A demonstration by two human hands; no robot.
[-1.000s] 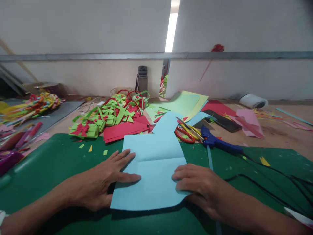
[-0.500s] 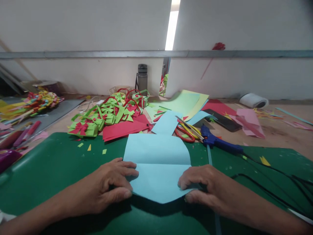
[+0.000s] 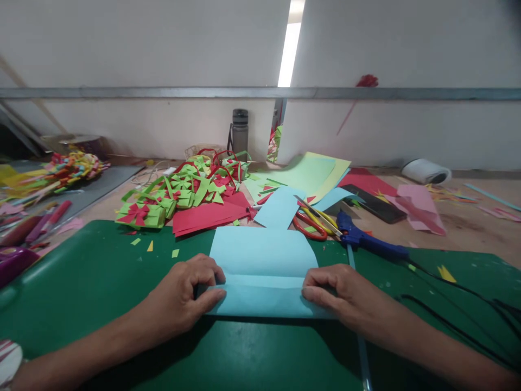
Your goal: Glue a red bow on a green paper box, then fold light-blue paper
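A light blue sheet of paper (image 3: 260, 255) lies on the green cutting mat (image 3: 89, 271) in front of me, its near part folded up over itself. My left hand (image 3: 185, 293) pinches the folded flap at its left end, thumb below and fingers curled on top. My right hand (image 3: 337, 293) pinches the same flap at its right end. Both hands are closed on the paper.
Beyond the mat lie red paper (image 3: 203, 214), a heap of green and red paper bows (image 3: 183, 187), red-handled scissors (image 3: 311, 222), a blue glue gun (image 3: 366, 241) with a black cord, more coloured sheets (image 3: 309, 171), a grey bottle (image 3: 240, 130) and a white roll (image 3: 425, 171). Markers (image 3: 36, 225) lie at left.
Both hands went from lying flat on the paper to gripping its near edge and have folded that edge up and away from me over the sheet.
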